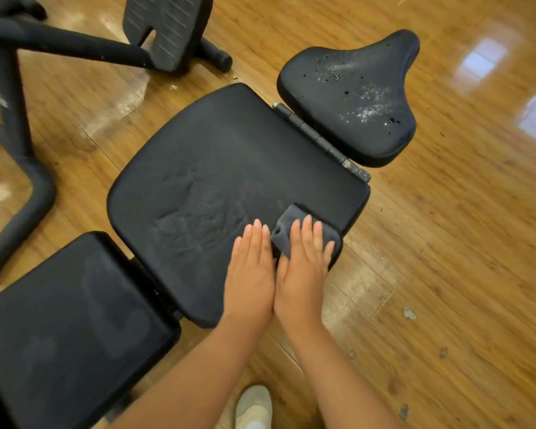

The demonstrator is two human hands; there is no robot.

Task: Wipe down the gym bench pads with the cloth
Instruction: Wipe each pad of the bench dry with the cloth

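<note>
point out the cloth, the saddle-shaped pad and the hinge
cloth (287, 232), head view, bare folded corner left of the fingers
saddle-shaped pad (353, 97), head view, worn speckled top
hinge (317, 137), head view, middle of the barrel

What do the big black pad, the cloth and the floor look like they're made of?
Middle pad: likely matte vinyl or faux leather over foam; it creases and shows dusty smears. Cloth: soft grey fabric, maybe microfibre, folded thick. Floor: glossy wood-look planks with grain, seams and reflections.
</note>
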